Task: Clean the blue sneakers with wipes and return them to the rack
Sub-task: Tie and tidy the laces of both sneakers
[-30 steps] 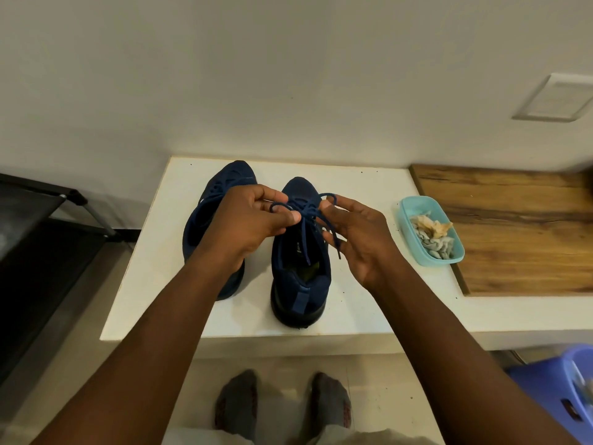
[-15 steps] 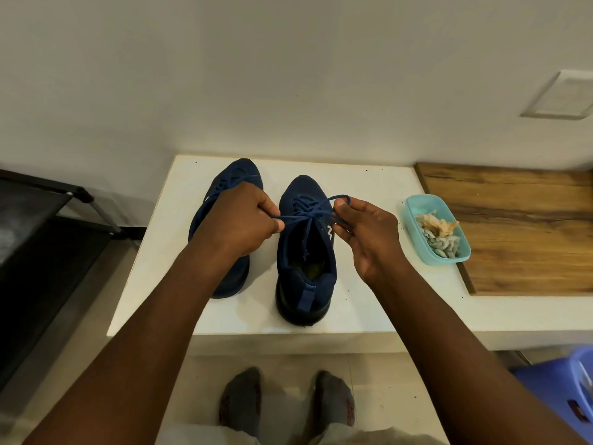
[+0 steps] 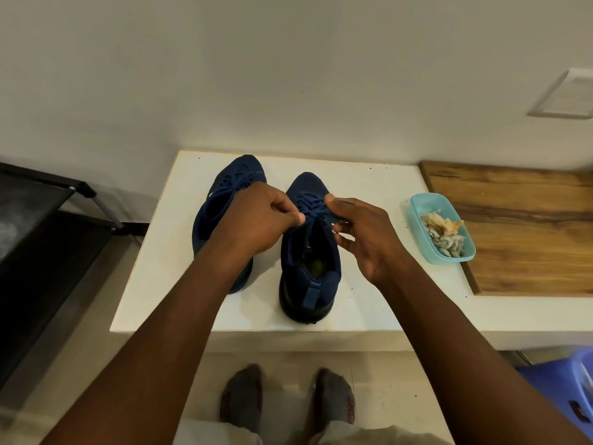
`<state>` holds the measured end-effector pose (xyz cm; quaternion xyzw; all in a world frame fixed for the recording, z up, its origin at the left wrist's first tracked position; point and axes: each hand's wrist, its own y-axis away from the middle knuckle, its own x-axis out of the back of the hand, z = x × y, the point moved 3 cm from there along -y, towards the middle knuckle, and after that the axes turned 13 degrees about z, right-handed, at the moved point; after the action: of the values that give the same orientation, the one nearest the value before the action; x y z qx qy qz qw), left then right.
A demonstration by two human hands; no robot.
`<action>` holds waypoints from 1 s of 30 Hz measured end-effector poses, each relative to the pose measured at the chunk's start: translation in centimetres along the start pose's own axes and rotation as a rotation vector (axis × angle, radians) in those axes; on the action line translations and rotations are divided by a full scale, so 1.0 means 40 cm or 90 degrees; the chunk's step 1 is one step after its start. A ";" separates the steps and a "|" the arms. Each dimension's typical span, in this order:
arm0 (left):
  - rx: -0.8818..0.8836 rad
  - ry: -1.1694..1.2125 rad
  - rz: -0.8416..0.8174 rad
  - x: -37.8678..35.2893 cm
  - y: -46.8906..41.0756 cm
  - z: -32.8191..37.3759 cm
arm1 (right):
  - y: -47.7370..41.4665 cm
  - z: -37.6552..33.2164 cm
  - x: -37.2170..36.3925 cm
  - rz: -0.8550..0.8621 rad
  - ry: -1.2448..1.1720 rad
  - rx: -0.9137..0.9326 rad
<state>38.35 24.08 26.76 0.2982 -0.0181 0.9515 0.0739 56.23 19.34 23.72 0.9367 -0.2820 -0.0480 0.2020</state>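
Note:
Two dark blue sneakers stand side by side on a white table (image 3: 154, 252), toes toward the wall. My left hand (image 3: 256, 220) hides part of the left sneaker (image 3: 224, 194) and pinches a lace of the right sneaker (image 3: 309, 271). My right hand (image 3: 359, 232) grips the other blue lace (image 3: 313, 211) over the same shoe's tongue. Both hands meet above the lacing, pulling it tight. A light blue tray (image 3: 417, 207) with crumpled used wipes (image 3: 444, 232) sits to the right of the shoes.
A black shoe rack (image 3: 41, 239) stands at the left, lower than the table. A wooden board (image 3: 519, 226) lies on the table's right part. A purple plastic stool (image 3: 561, 390) is on the floor at bottom right. My socked feet show below the table edge.
Both hands have drawn closer together over the right sneaker; the lace loops that were spread wide half a second ago are now pulled in tight at the knot.

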 end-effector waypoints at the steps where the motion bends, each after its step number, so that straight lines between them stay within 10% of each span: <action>1: -0.002 -0.001 0.002 -0.001 -0.001 0.000 | 0.000 -0.002 0.001 0.003 -0.003 0.009; 26: 0.055 0.053 -0.011 0.003 -0.005 0.001 | 0.013 -0.027 -0.009 0.057 0.074 0.086; 30: 0.045 0.037 0.000 0.005 -0.007 -0.003 | 0.044 -0.045 0.015 0.157 0.188 0.299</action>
<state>38.14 24.41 26.77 0.2730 0.0180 0.9598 0.0635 56.22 18.30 26.08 0.9131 -0.3649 0.1803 0.0233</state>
